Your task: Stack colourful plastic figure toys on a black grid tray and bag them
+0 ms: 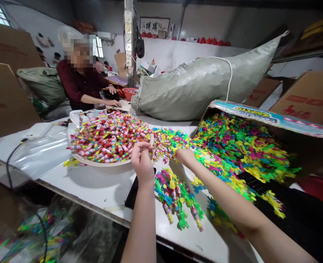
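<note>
My left hand [142, 157] is at the right rim of a wide, pale bowl [103, 164], its fingers curled together; whatever they hold is hidden. The bowl is heaped with small pink, red and yellow wrapped tubes [109, 140], and more of these spill past its right side. Reaching down into the spilled heap, my right hand [184, 156] has its fingers bunched, their tips hidden from me. Bright plastic figures [218, 160] in green, yellow, blue and magenta spread around it. Nearer to me, a cluster of tubes and figures [177, 197] lies on the white table [109, 197].
An open carton [276, 117] full of figures tips toward the table at the right. Behind lies a large grey sack [183, 87]. Clear plastic bags [43, 153] rest at the left. Across the table sits another person [76, 84], hands on the tabletop. Bagged figures [52, 233] are below.
</note>
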A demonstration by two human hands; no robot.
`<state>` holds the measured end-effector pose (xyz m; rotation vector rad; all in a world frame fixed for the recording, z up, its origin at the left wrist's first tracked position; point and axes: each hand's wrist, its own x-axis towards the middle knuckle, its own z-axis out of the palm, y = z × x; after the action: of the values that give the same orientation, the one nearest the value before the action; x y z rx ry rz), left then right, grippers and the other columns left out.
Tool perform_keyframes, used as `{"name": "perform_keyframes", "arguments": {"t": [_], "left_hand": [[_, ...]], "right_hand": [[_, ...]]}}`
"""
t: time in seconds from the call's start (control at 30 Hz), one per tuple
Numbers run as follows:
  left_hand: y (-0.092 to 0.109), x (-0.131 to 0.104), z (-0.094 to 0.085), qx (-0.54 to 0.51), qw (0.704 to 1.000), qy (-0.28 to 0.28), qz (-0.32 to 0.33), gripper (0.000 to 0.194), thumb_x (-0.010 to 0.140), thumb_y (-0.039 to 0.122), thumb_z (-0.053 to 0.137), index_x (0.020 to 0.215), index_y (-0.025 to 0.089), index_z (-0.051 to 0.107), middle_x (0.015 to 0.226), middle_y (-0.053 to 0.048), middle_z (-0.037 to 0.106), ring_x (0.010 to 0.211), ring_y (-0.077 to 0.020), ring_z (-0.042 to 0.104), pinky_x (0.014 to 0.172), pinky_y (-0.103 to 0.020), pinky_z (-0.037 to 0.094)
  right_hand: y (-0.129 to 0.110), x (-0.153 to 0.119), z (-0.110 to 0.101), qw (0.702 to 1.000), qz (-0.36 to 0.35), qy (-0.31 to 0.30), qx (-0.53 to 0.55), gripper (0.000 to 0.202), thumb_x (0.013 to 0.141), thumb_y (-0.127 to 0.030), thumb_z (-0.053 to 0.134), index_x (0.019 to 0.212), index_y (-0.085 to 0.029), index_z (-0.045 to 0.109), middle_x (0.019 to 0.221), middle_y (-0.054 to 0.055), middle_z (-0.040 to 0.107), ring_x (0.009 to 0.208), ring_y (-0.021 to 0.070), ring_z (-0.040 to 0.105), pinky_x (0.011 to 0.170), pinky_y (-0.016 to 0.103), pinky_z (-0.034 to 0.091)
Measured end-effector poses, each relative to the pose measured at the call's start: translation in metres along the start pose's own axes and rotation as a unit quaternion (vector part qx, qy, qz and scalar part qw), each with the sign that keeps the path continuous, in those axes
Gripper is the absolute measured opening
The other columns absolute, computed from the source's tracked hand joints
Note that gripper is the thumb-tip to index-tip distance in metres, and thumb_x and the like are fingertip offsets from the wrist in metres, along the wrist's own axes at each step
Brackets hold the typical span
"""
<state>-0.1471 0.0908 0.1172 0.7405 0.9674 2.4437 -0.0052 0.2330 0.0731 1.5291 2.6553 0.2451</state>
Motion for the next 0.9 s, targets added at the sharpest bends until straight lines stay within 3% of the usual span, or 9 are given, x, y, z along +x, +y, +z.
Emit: {"name": "perform_keyframes", "arguments": {"t": [0.13,0.23,0.4,0.5,0.6,0.73,0.83,0.9], "left_hand": [[0.001,0.001,0.0,0.017,1.0,-0.014,-0.001,0.008,0.071,0.013,0.045,0.072,0.016,0.053,0.065,0.002,0.056,0.062,-0.008,0.051,0.06,-0.019,0.039],[-0.002,0.001,0.003,0.047,0.995,-0.069,-0.052,0.009,0.075,0.014,0.044,0.077,0.016,0.053,0.068,0.0,0.055,0.063,-0.0083,0.05,0.06,-0.02,0.039],[-0.017,-0.012,0.016,0.168,0.942,-0.201,-0.208,0.034,0.081,0.038,0.048,0.107,0.016,0.051,0.087,-0.005,0.055,0.06,-0.0094,0.049,0.057,-0.023,0.039],[-0.023,-0.024,0.022,0.163,0.918,-0.296,-0.207,0.041,0.078,0.049,0.05,0.099,0.015,0.055,0.079,-0.003,0.054,0.064,-0.0105,0.048,0.06,-0.023,0.038],[-0.021,-0.032,0.025,0.088,0.915,-0.336,-0.206,0.038,0.075,0.049,0.054,0.089,0.014,0.058,0.072,-0.001,0.053,0.065,-0.0102,0.046,0.063,-0.023,0.037],[-0.017,-0.034,0.028,-0.03,0.912,-0.32,-0.257,0.037,0.068,0.04,0.067,0.095,0.015,0.061,0.082,-0.004,0.059,0.074,-0.0121,0.052,0.075,-0.026,0.04],[-0.017,-0.033,0.03,-0.063,0.926,-0.24,-0.283,0.042,0.06,0.032,0.073,0.098,0.017,0.063,0.085,-0.003,0.062,0.074,-0.0105,0.053,0.078,-0.025,0.04],[-0.018,-0.031,0.031,-0.062,0.938,-0.177,-0.291,0.043,0.057,0.029,0.075,0.097,0.017,0.064,0.078,-0.001,0.062,0.068,-0.0081,0.053,0.075,-0.023,0.04]], "right_hand": [[0.014,-0.005,-0.007,0.985,0.04,0.022,0.167,0.017,0.074,-0.027,0.057,0.084,-0.021,0.069,0.075,0.004,0.066,0.065,0.0158,0.057,0.061,0.024,0.039],[0.021,-0.018,-0.025,0.933,0.059,0.063,0.348,0.022,0.07,-0.034,0.06,0.082,-0.017,0.069,0.064,0.002,0.062,0.052,0.0119,0.049,0.051,0.022,0.035],[0.005,-0.057,-0.063,0.865,0.005,0.141,0.481,0.026,0.068,-0.04,0.059,0.077,-0.017,0.069,0.054,0.0,0.054,0.047,0.0107,0.041,0.047,0.024,0.033],[-0.012,-0.077,-0.08,0.843,-0.061,0.136,0.516,0.019,0.071,-0.033,0.056,0.08,-0.019,0.067,0.061,0.001,0.056,0.051,0.0114,0.045,0.049,0.024,0.036],[-0.021,-0.088,-0.089,0.814,-0.095,0.109,0.563,0.021,0.071,-0.022,0.052,0.09,-0.021,0.06,0.066,-0.001,0.052,0.056,0.0111,0.047,0.051,0.023,0.038],[-0.017,-0.093,-0.087,0.753,-0.147,0.083,0.636,0.029,0.075,-0.019,0.051,0.103,-0.024,0.043,0.071,-0.004,0.044,0.059,0.0091,0.043,0.053,0.02,0.038],[-0.007,-0.095,-0.084,0.72,-0.161,0.091,0.669,0.021,0.079,-0.025,0.05,0.096,-0.024,0.039,0.076,-0.003,0.044,0.063,0.0087,0.042,0.056,0.02,0.038],[-0.002,-0.096,-0.084,0.717,-0.154,0.091,0.673,0.015,0.081,-0.03,0.049,0.089,-0.022,0.04,0.077,-0.002,0.045,0.063,0.0084,0.041,0.056,0.02,0.038]]}}
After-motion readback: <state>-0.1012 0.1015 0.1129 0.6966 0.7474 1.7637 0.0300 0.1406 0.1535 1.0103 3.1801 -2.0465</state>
